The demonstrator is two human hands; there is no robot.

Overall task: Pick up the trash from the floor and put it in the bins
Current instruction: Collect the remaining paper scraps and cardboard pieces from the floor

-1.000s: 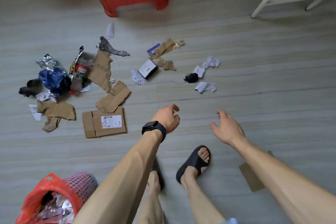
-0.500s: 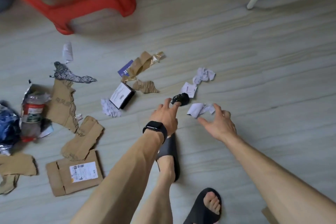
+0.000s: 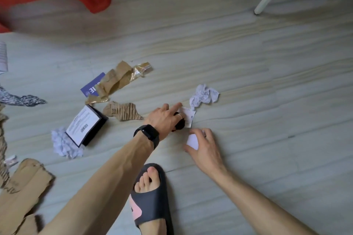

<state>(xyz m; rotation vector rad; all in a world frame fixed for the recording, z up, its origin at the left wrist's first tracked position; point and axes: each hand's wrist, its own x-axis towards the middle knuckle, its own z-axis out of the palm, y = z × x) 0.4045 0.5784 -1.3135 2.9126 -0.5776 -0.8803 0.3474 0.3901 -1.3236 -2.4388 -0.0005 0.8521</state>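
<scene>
- White paper scrap [image 3: 192, 140], head view: low against the floor [image 3: 267, 101], ahead of the sandalled foot [image 3: 150, 196], inside the right hand [image 3: 206, 145]. Judged featherweight, soft and crushable; a pinch anywhere should lift it.
- Right hand: fingers and thumb curled narrowly round the scrap, which shows between them.
- Black lump [image 3: 179, 127]: on the floor between the two hands, mostly under the left hand [image 3: 164, 118]. Looks small and light, material unclear. Best taken whole in the fingertips.
- Left hand: fingers laid over the lump, one fingertip reaching onto a printed paper slip [image 3: 189, 117] beside it. Thumb hidden, so cannot tell whether it grips.
- Crumpled white paper [image 3: 204, 95]: just past the slip, loose on the floor.
- No bin in view.
</scene>
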